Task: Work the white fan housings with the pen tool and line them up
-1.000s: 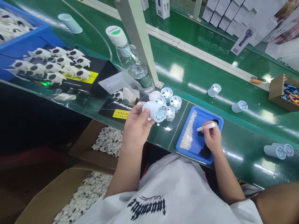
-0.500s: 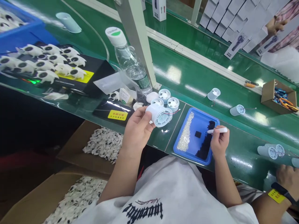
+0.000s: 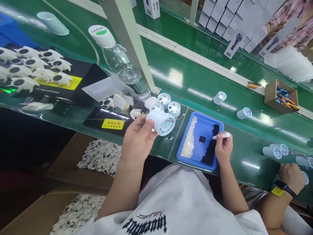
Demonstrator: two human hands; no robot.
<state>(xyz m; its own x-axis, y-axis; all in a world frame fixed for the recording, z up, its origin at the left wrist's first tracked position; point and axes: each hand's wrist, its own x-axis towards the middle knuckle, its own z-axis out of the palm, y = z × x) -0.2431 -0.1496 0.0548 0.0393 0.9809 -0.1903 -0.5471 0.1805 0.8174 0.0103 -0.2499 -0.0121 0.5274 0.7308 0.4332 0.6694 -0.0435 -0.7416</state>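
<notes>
My left hand (image 3: 138,138) grips a pale blue fan housing (image 3: 162,122) by its side, with the spoked end facing right and thin wires trailing from it. Between the fingers of my right hand (image 3: 224,148) is a white pen-shaped tool (image 3: 222,135), its tip over black pieces (image 3: 209,151) heaped along the right side of a blue tray (image 3: 197,165). Small whitish pieces (image 3: 188,140) fill the tray's left side, and a dark square (image 3: 202,139) lies in the middle. Behind the held housing stand several similar fan housings (image 3: 174,108).
A water bottle (image 3: 124,65) stands by a metal post (image 3: 129,39). White fan-shaped parts (image 3: 23,70) cover a black box at left; cartons of white parts (image 3: 101,156) sit below. A co-worker's hand (image 3: 292,176) is at right, near more housings (image 3: 272,151). A small carton (image 3: 281,98) holds pliers.
The whole view has shifted, so most things sit farther left. My hands keep their holds on the housing and the white tool. The co-worker's hand at right shows more fully.
</notes>
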